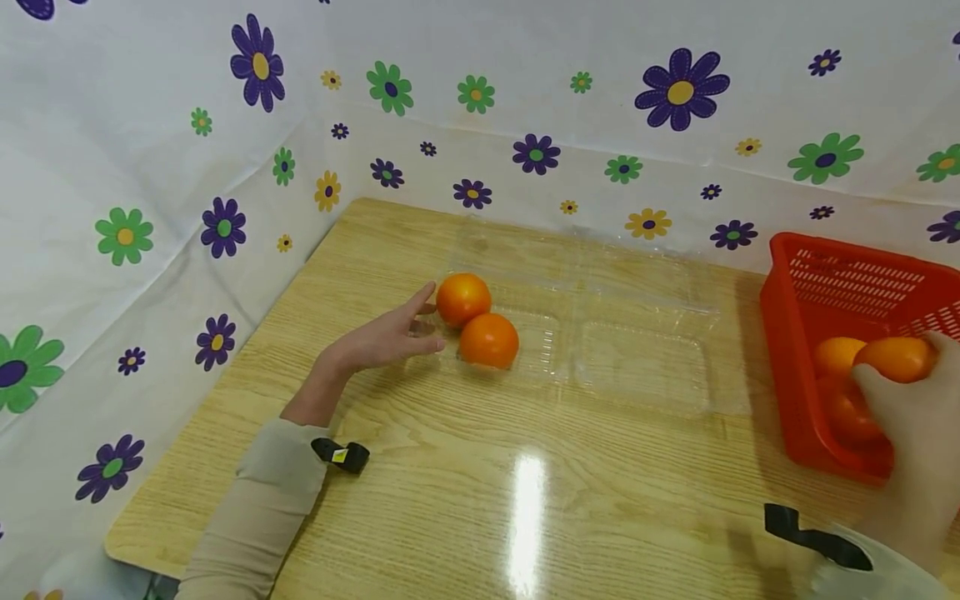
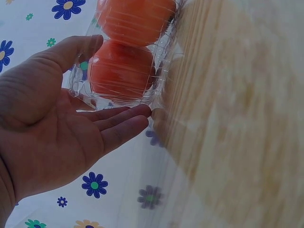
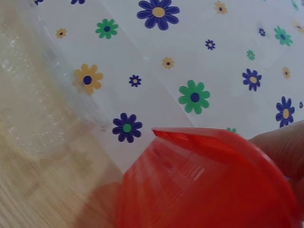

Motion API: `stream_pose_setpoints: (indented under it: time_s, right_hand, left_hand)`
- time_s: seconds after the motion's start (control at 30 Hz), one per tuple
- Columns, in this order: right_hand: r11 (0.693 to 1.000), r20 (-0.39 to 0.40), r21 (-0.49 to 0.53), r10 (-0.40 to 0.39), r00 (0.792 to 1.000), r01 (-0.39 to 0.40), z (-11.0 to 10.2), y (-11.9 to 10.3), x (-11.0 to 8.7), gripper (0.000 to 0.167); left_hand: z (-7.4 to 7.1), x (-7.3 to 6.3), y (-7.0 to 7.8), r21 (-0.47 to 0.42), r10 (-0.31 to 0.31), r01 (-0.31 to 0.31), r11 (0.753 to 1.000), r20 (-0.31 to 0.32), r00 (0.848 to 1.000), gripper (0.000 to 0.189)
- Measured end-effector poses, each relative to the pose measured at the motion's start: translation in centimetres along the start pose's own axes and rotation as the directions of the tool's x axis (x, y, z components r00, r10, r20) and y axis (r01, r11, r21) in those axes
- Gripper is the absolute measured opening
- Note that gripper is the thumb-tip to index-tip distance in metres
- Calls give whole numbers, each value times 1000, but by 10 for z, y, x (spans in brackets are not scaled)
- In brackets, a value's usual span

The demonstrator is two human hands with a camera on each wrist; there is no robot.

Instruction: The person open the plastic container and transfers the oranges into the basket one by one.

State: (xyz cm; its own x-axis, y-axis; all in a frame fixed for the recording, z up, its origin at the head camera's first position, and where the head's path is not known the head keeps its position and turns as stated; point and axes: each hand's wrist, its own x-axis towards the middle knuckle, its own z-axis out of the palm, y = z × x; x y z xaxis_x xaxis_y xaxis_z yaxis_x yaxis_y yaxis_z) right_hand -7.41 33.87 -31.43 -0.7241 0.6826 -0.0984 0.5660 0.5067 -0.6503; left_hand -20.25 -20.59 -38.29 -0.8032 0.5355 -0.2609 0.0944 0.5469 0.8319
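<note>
Two oranges (image 1: 489, 342) sit one behind the other at the left end of a clear plastic clamshell box (image 1: 536, 346). Beside that end is my left hand (image 1: 382, 337), fingers extended and thumb apart. The left wrist view has the same hand (image 2: 71, 118) with thumb and fingertips right at the box's clear wall, close to an orange (image 2: 121, 71). Over the red basket (image 1: 780, 367), my right hand (image 1: 918, 425), blurred, grips another orange (image 1: 896, 358). Only part of this hand (image 3: 285, 152) shows past the basket rim in the right wrist view.
A second clear clamshell tray (image 1: 645, 367) lies open to the right of the first, with the lids (image 1: 517, 250) folded back toward the wall. More orange fruit (image 1: 836, 358) lies inside the basket. A flower-patterned sheet (image 1: 480, 142) borders the table's back and left.
</note>
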Motion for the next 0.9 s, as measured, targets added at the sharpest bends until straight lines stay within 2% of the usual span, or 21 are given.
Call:
stream_pose_setpoints:
  time_s: [0.1, 0.37, 0.6, 0.77, 0.9]
  right_hand:
    - [1000, 18, -12, 8, 1000, -7, -5, 3, -1, 81]
    - [992, 110, -120, -37, 993, 50, -11, 3, -5, 79]
    - [993, 189, -110, -30, 981, 52, -8, 2, 0, 82]
    - [992, 172, -112, -44, 984, 64, -6, 0, 4, 86]
    - [999, 90, -48, -19, 996, 23, -6, 0, 2, 84]
  left_hand:
    - [-1, 0, 1, 3, -2, 2, 1000, -4, 1000, 94]
    - [-2, 1, 1, -2, 3, -3, 1000, 2, 1000, 94]
    - [-2, 1, 1, -6, 1, -1, 1000, -3, 1000, 94]
    - [-2, 1, 1, -6, 0, 0, 1000, -3, 1000, 93]
    - [-1, 1, 2, -11, 0, 0, 1000, -2, 1000, 93]
